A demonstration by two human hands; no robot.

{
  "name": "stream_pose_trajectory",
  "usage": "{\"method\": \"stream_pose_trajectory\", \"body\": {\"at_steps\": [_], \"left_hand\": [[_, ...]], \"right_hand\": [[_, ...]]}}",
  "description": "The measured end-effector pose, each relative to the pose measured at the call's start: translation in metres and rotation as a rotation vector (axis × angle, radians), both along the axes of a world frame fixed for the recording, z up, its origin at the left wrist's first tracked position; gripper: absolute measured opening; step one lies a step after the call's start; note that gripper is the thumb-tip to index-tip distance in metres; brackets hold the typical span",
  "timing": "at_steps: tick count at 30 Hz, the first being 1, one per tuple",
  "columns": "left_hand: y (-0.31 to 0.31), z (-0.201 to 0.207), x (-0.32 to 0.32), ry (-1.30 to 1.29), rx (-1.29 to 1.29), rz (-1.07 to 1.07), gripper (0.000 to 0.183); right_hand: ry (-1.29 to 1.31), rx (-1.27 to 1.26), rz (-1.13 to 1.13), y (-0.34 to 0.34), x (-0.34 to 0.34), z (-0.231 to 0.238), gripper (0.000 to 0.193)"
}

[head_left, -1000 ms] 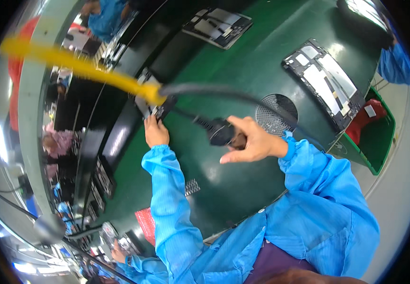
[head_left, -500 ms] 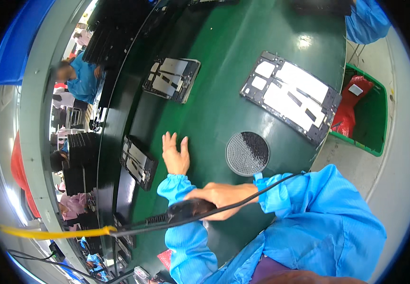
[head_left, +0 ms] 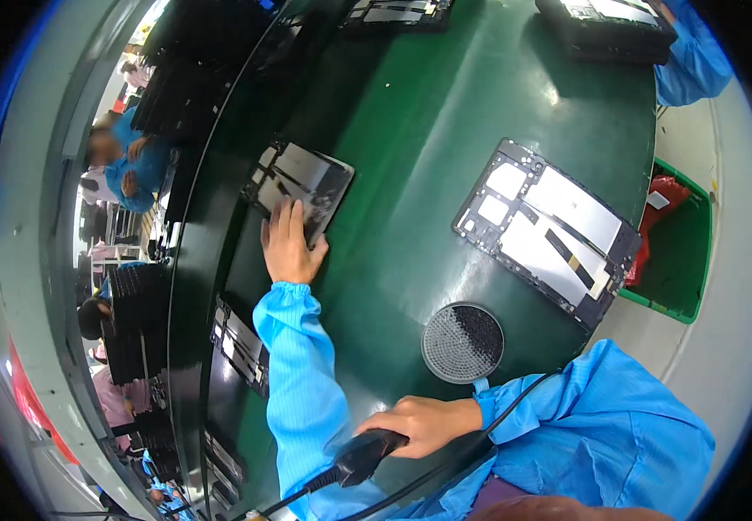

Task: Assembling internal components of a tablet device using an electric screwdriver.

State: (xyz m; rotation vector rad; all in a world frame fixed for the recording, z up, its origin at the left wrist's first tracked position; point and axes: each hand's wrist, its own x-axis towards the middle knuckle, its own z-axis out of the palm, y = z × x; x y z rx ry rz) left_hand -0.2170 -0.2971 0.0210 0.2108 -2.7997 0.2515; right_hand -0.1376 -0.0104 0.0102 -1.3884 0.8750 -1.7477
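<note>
My left hand (head_left: 291, 247) reaches out with fingers spread, its fingertips over the near part of an opened tablet (head_left: 311, 174); whether they press on it I cannot tell. My right hand (head_left: 432, 425) is closed around a black corded electric screwdriver (head_left: 372, 453), whose cord runs off to the lower left. The tool's tip is hidden. Ahead of my right hand stands a round grey tray (head_left: 445, 347) with a grid of holes, partly filled with small black pieces. Beyond it lies a bigger-looking opened tablet (head_left: 558, 204) with pale battery panels.
Another opened tablet (head_left: 241, 343) lies at the left on the dark strip of the green table (head_left: 411, 226). A stack of tablets (head_left: 606, 35) sits at the far right near a co-worker's blue sleeve (head_left: 693, 56). A green bin (head_left: 684, 252) holds a red bag (head_left: 661, 208).
My left hand has moved forward and left onto the tablet. My right hand, with the screwdriver, appears lower in view. The view has shifted, showing more of the far stack.
</note>
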Motion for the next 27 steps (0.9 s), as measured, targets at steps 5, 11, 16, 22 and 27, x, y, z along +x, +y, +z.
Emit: {"method": "stream_pose_trajectory", "body": {"at_steps": [5,11,16,22,27], "left_hand": [[-0.012,0.007,0.002,0.086,0.111,0.129,0.058],[0.055,0.006,0.104,0.141,0.195,0.072,0.059],[0.101,-0.044,0.243,-0.439,0.109,0.333,0.046],[0.251,-0.039,0.287,0.256,0.361,0.257,0.05],[0.298,-0.03,0.307,0.247,0.281,0.336,0.047]], "right_hand": [[-0.002,-0.04,-0.026,0.004,-0.004,0.001,0.049],[0.008,0.063,0.045,0.012,-0.006,0.006,0.045],[0.026,-0.012,-0.049,0.016,-0.001,0.013,0.041],[-0.057,-0.013,0.056,0.012,-0.006,0.022,0.039],[-0.103,0.134,0.201,0.009,-0.029,0.033,0.044]]}}
